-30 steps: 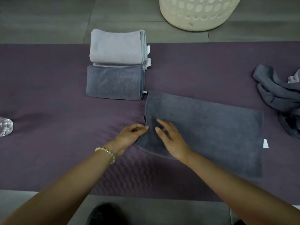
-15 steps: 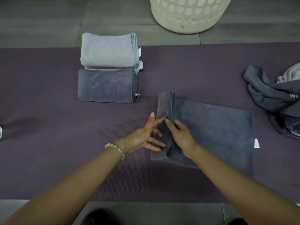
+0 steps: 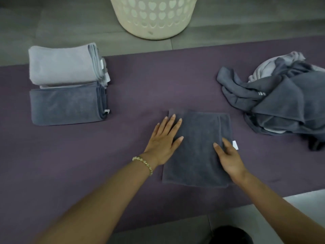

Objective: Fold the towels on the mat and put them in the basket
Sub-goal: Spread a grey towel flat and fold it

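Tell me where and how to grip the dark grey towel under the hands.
Pinch the dark grey towel probably at its right edge, beside the white label, coming from the right: it lies flat, its loose ends meet there, and the left hand rests on its left part.

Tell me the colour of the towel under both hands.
The towel is dark grey, plain; the head view shows it best.

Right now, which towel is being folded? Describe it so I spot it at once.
Find the purple mat below the cream basket. At its middle lies a dark grey towel, folded into a flat rectangle. Unlike the folded stack at left and the crumpled pile at right, it lies alone, with the left hand and right hand resting on it.
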